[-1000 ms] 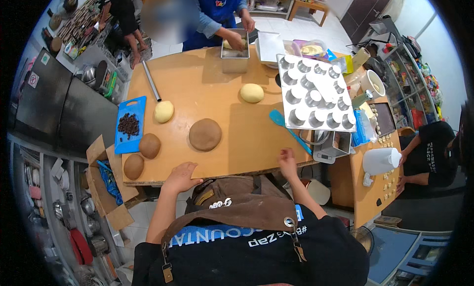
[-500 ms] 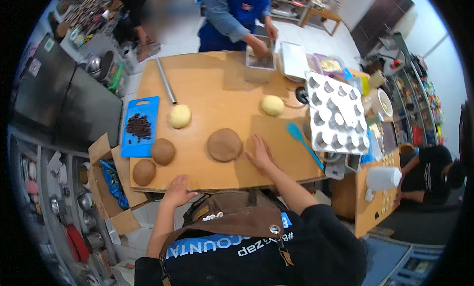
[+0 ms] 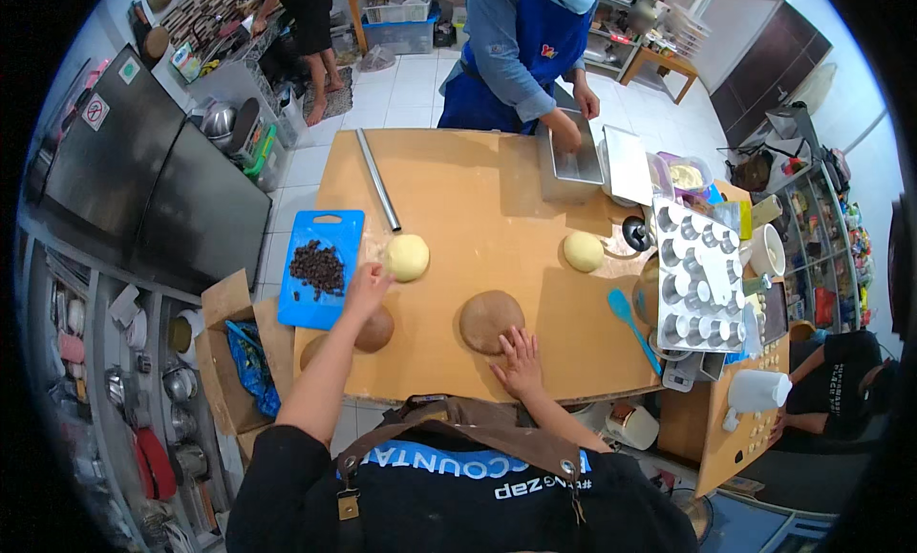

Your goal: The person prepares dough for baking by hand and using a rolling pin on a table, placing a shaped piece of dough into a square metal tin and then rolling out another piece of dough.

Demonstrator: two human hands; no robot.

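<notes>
The right hand (image 3: 521, 360) is laid flat on the tabletop (image 3: 478, 190) with its fingers spread wide. Nothing is held in its grip. The fingertips are just touching the near edge of the flat brown dough (image 3: 491, 319).

The left hand (image 3: 366, 286) is stretched out past the flat brown dough, to its left. The fingers are loose and open, and nothing is held by them. The fingertips are seen right beside the pale yellow dough ball (image 3: 408, 257), but whether it is touched cannot be told.

A brown dough ball (image 3: 374, 330) is seen left of the flat brown dough, partly hidden under the left arm. One more brown lump (image 3: 311, 350) is peeking out further left, by the tabletop edge.

A blue cutting board (image 3: 334, 238) with a heap of dark chips (image 3: 316, 266) is lying left of the flat brown dough and a bit further away. A long metal rod (image 3: 378, 179) is lying behind that board.

A second pale dough ball (image 3: 583, 251) is placed to the right of the flat brown dough and further back. A blue spatula (image 3: 630, 324) is lying to its right, and a metal tray of moulds (image 3: 702, 281) is set beyond that.

On the far side of the tabletop, a metal tin (image 3: 573, 161) is being touched by another person's hand (image 3: 564, 133).
</notes>
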